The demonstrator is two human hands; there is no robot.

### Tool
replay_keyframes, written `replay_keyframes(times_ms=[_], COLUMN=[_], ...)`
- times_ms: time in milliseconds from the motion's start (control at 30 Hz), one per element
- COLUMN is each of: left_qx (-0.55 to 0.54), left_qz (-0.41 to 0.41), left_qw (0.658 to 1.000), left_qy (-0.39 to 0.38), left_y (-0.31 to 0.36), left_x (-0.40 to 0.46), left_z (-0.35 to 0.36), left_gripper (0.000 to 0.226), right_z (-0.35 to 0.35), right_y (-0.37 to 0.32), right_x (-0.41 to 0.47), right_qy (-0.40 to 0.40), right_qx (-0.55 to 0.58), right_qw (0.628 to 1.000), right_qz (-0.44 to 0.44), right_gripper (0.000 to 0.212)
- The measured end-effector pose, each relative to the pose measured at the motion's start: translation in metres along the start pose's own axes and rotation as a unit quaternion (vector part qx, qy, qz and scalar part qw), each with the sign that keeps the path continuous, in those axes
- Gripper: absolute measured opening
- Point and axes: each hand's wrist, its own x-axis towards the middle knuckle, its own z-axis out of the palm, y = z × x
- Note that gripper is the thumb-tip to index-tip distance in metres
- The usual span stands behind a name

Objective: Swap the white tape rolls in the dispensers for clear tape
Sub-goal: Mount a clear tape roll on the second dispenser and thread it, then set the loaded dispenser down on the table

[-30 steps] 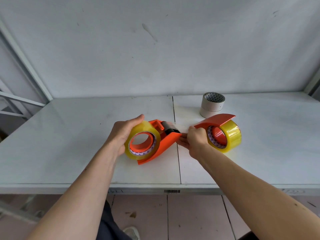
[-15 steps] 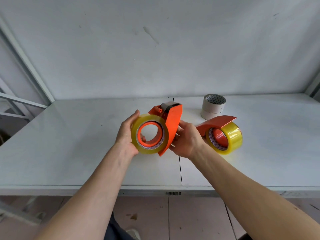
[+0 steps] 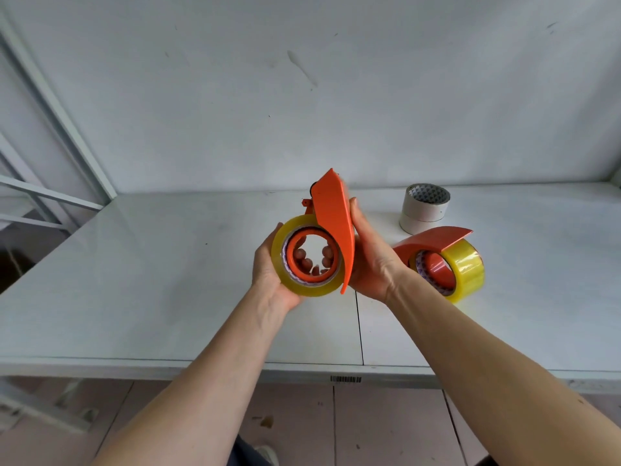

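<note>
I hold an orange tape dispenser (image 3: 336,227) upright above the white table (image 3: 151,280), with a yellowish clear tape roll (image 3: 285,274) on its hub. My left hand (image 3: 268,280) cups the roll from the left and below. My right hand (image 3: 369,264) grips the dispenser's orange handle from the right; fingertips show through the hub. A second orange dispenser (image 3: 433,242) loaded with a clear tape roll (image 3: 465,270) lies on the table to the right. Behind it stand two stacked white tape rolls (image 3: 424,213).
A grey wall rises behind the table. A metal frame (image 3: 57,129) slants at the far left. The table's front edge carries a barcode sticker (image 3: 345,379), with tiled floor below. A seam runs down the table's middle.
Both hands lifted the dispenser with its clear roll off the table and turned it upright, handle tip now pointing up. The second dispenser and white rolls stayed put.
</note>
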Motion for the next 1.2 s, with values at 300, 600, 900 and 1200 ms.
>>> replay_keyframes(times_ms=[300, 600, 900, 1200], left_qx=[0.209, 0.392, 0.67, 0.826], left_qz=[0.07, 0.258, 0.145, 0.017], left_qw=[0.972, 0.868, 0.713, 0.562], left_qy=[0.078, 0.166, 0.146, 0.047], left_y=[0.02, 0.038, 0.049, 0.038], left_x=[0.001, 0.007, 0.026, 0.027], left_z=[-0.012, -0.03, -0.066, -0.071], left_gripper=[0.047, 0.043, 0.096, 0.121], right_z=[0.005, 0.038, 0.076, 0.084], right_y=[-0.019, -0.03, -0.028, -0.017], right_x=[0.025, 0.069, 0.124, 0.167], right_qy=[0.203, 0.26, 0.201, 0.187], right_qx=[-0.153, -0.564, -0.716, -0.764], right_qw=[0.966, 0.783, 0.666, 0.612], right_qz=[0.04, 0.032, 0.062, 0.08], right_gripper=[0.099, 0.058, 0.04, 0.037])
